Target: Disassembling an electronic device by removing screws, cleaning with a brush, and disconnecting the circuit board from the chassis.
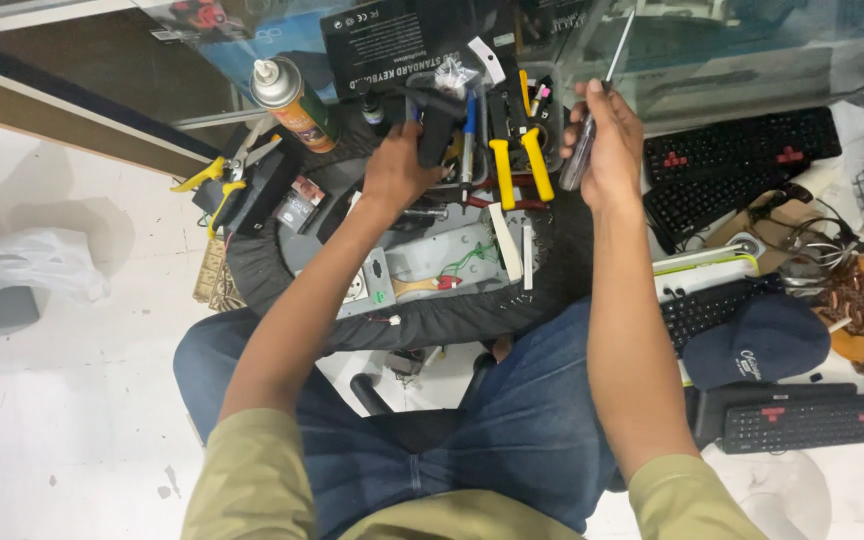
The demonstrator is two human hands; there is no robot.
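Note:
My left hand (399,165) grips a black handle-shaped tool (439,125) over a cluttered tool tray (552,80). My right hand (607,140) is raised beside the tray and closed on a screwdriver (597,105) with a clear handle, its thin shaft pointing up. Below both hands a grey metal device chassis (452,260) with green and red wires lies on a round black stool seat (432,315) in front of my knees. Yellow-handled pliers (517,165) lie between my hands.
A spray can (292,100) stands at the upper left beside yellow-handled cutters (217,185). Several black keyboards (742,150) and a dark blue cap (757,340) lie on the right. A white plastic bag (42,260) sits on the floor at the left.

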